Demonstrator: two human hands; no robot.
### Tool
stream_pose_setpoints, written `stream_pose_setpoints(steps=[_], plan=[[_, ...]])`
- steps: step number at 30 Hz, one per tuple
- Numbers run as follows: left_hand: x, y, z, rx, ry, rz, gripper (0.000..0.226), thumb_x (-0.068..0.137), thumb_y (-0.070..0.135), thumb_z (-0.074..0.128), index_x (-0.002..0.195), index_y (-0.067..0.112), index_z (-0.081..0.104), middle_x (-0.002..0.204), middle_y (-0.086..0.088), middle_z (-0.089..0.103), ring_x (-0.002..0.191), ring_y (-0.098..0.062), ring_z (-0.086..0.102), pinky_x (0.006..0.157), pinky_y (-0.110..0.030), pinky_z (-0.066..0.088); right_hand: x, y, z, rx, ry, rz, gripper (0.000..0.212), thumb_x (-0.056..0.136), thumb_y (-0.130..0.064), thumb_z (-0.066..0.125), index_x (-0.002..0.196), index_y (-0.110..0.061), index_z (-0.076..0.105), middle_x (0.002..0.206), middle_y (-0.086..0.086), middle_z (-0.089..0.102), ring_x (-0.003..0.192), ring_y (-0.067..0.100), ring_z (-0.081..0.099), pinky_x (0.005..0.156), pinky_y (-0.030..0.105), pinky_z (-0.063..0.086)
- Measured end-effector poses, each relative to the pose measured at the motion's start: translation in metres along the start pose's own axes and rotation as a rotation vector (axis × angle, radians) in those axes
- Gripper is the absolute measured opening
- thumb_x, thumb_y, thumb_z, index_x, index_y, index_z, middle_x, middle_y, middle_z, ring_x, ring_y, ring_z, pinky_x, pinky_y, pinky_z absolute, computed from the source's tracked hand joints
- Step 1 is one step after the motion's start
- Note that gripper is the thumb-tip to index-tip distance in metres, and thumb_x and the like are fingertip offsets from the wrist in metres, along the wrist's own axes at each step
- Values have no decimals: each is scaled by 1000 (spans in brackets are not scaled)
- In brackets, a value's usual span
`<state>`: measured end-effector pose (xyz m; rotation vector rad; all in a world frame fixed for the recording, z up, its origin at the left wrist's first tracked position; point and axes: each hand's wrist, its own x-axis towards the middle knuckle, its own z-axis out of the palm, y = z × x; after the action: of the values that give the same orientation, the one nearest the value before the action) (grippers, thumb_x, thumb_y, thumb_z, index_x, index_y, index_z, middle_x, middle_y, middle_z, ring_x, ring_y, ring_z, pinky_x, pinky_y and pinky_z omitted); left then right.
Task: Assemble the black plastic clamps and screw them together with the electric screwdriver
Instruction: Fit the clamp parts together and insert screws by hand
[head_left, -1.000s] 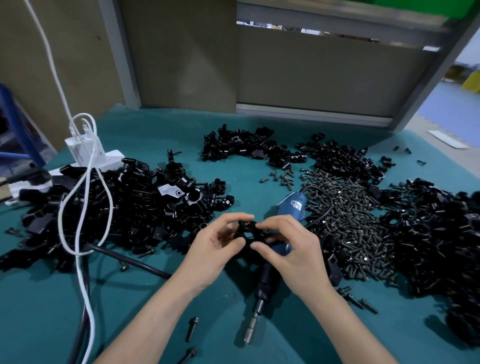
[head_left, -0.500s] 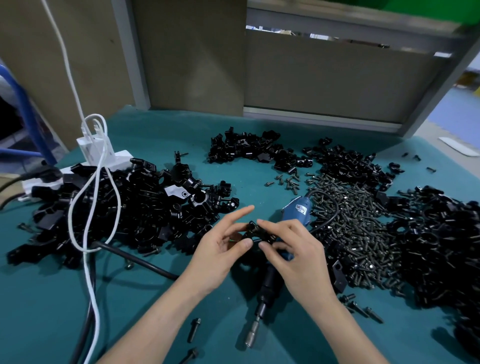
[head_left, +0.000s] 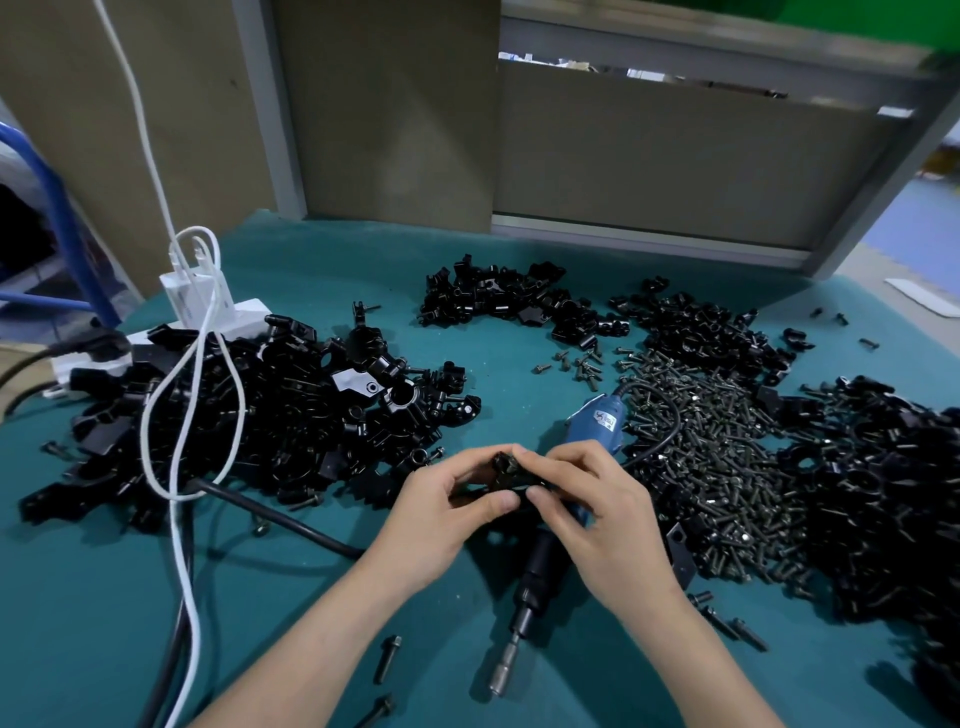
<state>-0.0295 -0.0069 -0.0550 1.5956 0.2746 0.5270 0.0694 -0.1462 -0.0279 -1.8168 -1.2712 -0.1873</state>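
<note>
Both hands meet over the middle of the bench (head_left: 93, 597), a little toward its front edge. Between them they hold one small black clamp (head_left: 506, 470), lifted above the green top. The left hand (head_left: 441, 514) pinches it with the thumb below and curled fingers above. The right hand (head_left: 602, 519) grasps it the same way from the other side, and the two thumb tips nearly touch. The clamp is glossy black plastic, a blocky piece mostly covered by fingers. Whether a screw sits in it cannot be told.

The screwdriver (head_left: 595, 421) lies on the bench under the right hand. Its blue body points toward the back edge, and its black nose and metal bit point toward the front edge. Its black cord curls into the screw heap (head_left: 717, 467), a wide dark spread right of the middle.

A large left heap (head_left: 270, 415) of black clamp parts fills the left side. A smaller back heap (head_left: 498, 304) lies near the back edge, and a right heap (head_left: 893, 493) runs along the right edge. A white cable (head_left: 179, 415) loops over the left heap from a power strip (head_left: 244, 319) near the back left corner. A few loose screws (head_left: 388, 659) lie near the front edge.
</note>
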Motion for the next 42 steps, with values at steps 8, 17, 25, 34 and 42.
stream_pose_setpoints(steps=[8, 17, 25, 34, 42], plan=[[-1, -1, 3, -90, -17, -74, 24, 82, 20, 65, 105, 21, 68, 98, 2, 74, 90, -10, 68, 67, -28, 57, -4, -2, 0, 71, -17, 36, 35, 85, 2, 68, 115, -16, 68, 95, -2, 56, 88, 6, 58, 78, 13, 48], [-2, 2, 5, -175, -20, -109, 19, 90, 4, 58, 103, 14, 67, 89, -2, 72, 82, -13, 65, 68, -34, 60, -6, -4, 3, -8, 18, -13, 35, 85, 0, 67, 117, -14, 69, 95, 3, 56, 85, 6, 54, 79, 12, 45], [-2, 5, 6, -173, -20, -100, 25, 75, 32, 64, 95, 18, 66, 83, -15, 64, 79, -18, 61, 65, -35, 60, -7, -3, 6, -4, 19, -12, 26, 86, -1, 64, 109, -11, 72, 100, 3, 55, 92, 7, 55, 84, 11, 43], [-5, 3, 6, -168, -14, -67, 15, 85, 31, 68, 100, 34, 69, 81, -27, 60, 80, -20, 59, 71, -42, 60, -8, -4, 8, 5, 15, -9, 29, 87, 1, 63, 112, -12, 71, 99, 3, 55, 91, 6, 53, 84, 10, 41], [-7, 7, 7, -211, -15, -106, 16, 87, 8, 61, 101, 13, 60, 89, -9, 71, 82, -16, 65, 71, -36, 60, -8, -3, 5, 225, -3, 170, 38, 82, 1, 71, 111, -23, 70, 106, -1, 56, 93, 9, 60, 82, 18, 50]])
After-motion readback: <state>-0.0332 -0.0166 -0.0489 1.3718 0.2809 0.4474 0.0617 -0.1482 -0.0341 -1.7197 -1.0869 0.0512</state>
